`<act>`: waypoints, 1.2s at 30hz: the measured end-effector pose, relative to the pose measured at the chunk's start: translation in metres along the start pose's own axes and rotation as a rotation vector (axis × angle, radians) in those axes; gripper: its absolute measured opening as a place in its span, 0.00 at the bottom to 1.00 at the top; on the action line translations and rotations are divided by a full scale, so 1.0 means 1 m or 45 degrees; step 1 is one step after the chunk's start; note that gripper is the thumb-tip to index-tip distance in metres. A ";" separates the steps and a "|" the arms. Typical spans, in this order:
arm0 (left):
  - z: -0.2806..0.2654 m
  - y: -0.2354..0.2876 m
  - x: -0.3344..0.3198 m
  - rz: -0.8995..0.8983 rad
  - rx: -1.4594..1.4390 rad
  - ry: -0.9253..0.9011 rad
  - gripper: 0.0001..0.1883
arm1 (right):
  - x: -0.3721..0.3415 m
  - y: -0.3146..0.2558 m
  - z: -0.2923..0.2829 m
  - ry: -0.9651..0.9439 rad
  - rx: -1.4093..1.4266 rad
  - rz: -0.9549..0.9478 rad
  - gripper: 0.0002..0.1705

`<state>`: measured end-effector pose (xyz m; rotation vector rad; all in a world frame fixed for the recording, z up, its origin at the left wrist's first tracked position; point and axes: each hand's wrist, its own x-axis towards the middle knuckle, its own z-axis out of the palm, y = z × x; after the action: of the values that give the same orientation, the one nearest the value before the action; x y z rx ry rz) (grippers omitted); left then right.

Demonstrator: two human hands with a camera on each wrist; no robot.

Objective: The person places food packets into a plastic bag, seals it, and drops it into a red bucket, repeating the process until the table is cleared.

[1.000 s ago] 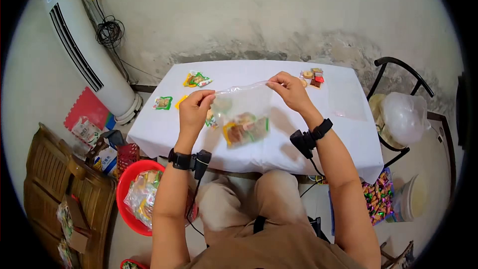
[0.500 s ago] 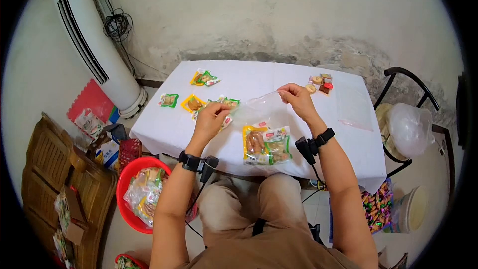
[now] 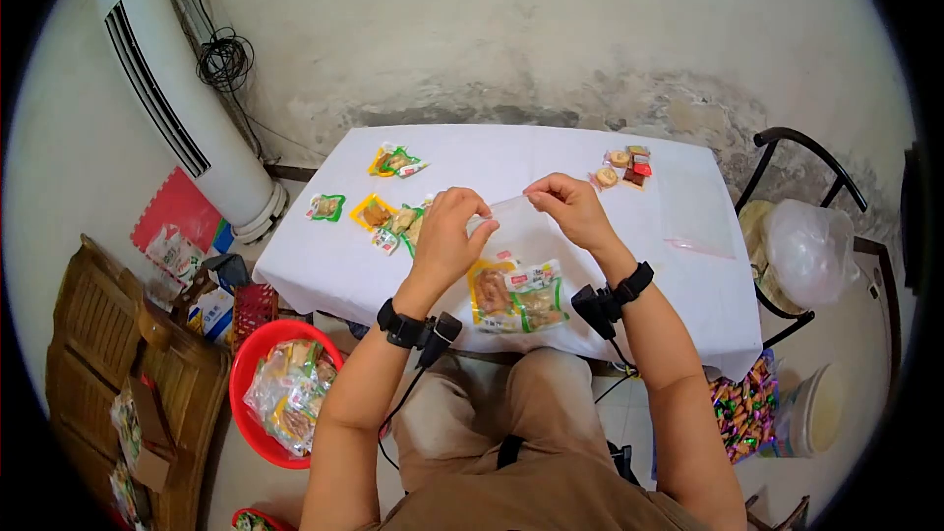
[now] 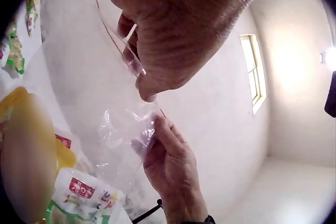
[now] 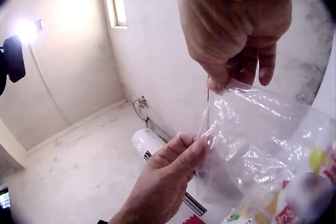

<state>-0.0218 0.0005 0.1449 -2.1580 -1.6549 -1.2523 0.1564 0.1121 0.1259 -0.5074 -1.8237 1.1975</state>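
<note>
A clear plastic bag [image 5: 252, 129] with a thin red line along its top edge hangs between the two hands. Snack packets [image 3: 516, 297] with yellow and green edges lie low inside it, over the near part of the table. The left hand [image 3: 450, 241] pinches the bag's top edge between thumb and fingers. The right hand [image 3: 575, 213] pinches the same edge a short way to the right, as the right wrist view [image 5: 239, 29] also shows. Left of the bag, several loose packets [image 3: 374, 212] lie on the white cloth [image 3: 511, 152].
Small wrapped biscuits [image 3: 607, 177] and a flat clear bag [image 3: 700, 236] lie at the table's right. A red basin [image 3: 258, 428] of packets stands on the floor at left. On the right are a chair [image 3: 826, 162] bearing a plastic bag, a box of colourful sweets [image 3: 744, 398] and a bucket [image 3: 814, 413].
The left hand has moved right along the bag's top edge, closer to the right hand. The bag, tilted and blurred a second ago, now hangs lower with its packets at the bottom.
</note>
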 end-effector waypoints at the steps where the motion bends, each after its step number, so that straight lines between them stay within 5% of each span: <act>1: 0.000 0.001 0.000 0.009 -0.034 -0.028 0.07 | 0.000 -0.001 0.001 -0.013 -0.014 0.005 0.08; 13: -0.001 -0.012 0.005 -0.356 -0.382 -0.136 0.06 | 0.000 -0.004 0.006 -0.035 -0.048 -0.062 0.07; 20: -0.005 -0.002 0.002 -0.334 -0.398 -0.077 0.04 | -0.003 -0.014 0.005 -0.044 -0.029 -0.018 0.09; 25: -0.005 0.004 0.003 0.079 -0.226 -0.026 0.04 | -0.005 -0.013 0.004 -0.092 0.040 0.027 0.09; 32: 0.003 0.004 0.008 0.059 -0.341 -0.046 0.07 | -0.005 -0.022 0.009 -0.098 0.084 -0.039 0.09; 36: 0.001 0.002 0.005 -0.160 -0.466 -0.022 0.09 | -0.006 -0.024 0.006 -0.130 0.043 0.015 0.08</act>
<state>-0.0192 0.0041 0.1480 -2.2933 -1.7025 -1.6928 0.1577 0.0940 0.1432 -0.4457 -1.8853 1.2811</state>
